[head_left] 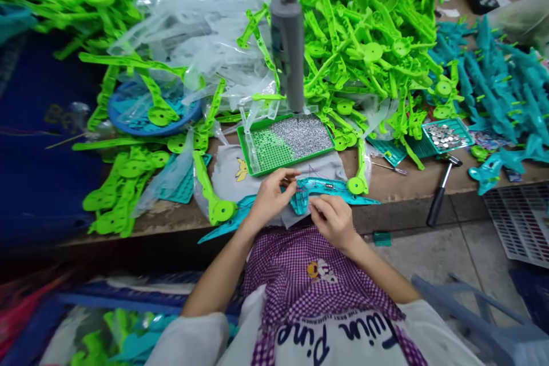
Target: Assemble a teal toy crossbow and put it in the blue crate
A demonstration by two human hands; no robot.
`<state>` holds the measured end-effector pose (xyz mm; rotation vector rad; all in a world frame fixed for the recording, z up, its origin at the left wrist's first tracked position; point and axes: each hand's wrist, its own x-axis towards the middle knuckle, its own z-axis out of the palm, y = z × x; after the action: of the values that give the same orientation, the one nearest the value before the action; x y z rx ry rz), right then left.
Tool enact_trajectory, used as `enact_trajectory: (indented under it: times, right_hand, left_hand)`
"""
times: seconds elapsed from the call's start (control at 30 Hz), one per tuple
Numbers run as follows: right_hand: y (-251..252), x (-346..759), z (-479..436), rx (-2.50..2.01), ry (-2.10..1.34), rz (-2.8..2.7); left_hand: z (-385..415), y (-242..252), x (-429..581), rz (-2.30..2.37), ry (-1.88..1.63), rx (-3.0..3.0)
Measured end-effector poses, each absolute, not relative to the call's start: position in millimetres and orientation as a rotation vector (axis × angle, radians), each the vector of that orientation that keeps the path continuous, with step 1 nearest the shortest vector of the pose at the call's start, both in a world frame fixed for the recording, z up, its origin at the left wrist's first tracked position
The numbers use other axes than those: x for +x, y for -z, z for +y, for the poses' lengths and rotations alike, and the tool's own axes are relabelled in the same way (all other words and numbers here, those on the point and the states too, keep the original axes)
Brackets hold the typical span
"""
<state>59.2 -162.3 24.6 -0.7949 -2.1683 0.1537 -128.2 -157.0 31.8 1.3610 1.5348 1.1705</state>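
Note:
A teal plastic shell [319,186] lies along the front edge of the workbench on a grey cloth, its hollow side up, with thin red wires and a small metal part inside. My left hand [274,194] grips the shell near its middle, thumb and fingers bent around its edge. Just to the right, my right hand [332,220] is closed in a pinch at the shell's near part; what lies between its fingertips is too small to make out. Beyond both hands, a green tray [268,151] holds many small silvery screws. A grey electric screwdriver [288,51] hangs point down above it.
Bright green plastic arms [369,28] are heaped at the back, beside clear plastic pieces [193,23]. A blue basin [154,108] stands at left. To the right are a hammer [441,191], a teal tray [450,136] of metal discs and piled teal shells [506,86].

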Motion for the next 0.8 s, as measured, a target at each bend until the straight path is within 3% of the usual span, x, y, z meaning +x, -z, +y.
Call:
enact_trajectory:
  times: [0.17,0.37,0.47,0.6,0.7,0.8]
  right_hand:
    - [-11,45,-155,-0.693,-0.027,-2.296]
    - [2,45,-151,-0.689,-0.043,-2.270]
    - [8,49,-148,-0.596,-0.082,-2.296]
    - [13,55,-144,-0.426,-0.010,-2.405]
    - [9,59,-144,-0.386,0.108,-2.435]
    - [3,64,-145,-0.354,0.132,-2.419]
  left_hand:
    - [-178,-35,-119,1.603,-1.174,1.075]
    - [-195,-44,-125,1.347,-1.125,0.931]
    - [-190,-54,-140,1.392,-0.996,1.263]
    - [-161,-71,-150,1.514,-0.633,2.127]
    - [-133,-76,-145,1.243,-0.278,2.559]
    - [-112,-73,-142,1.062,-0.163,2.670]
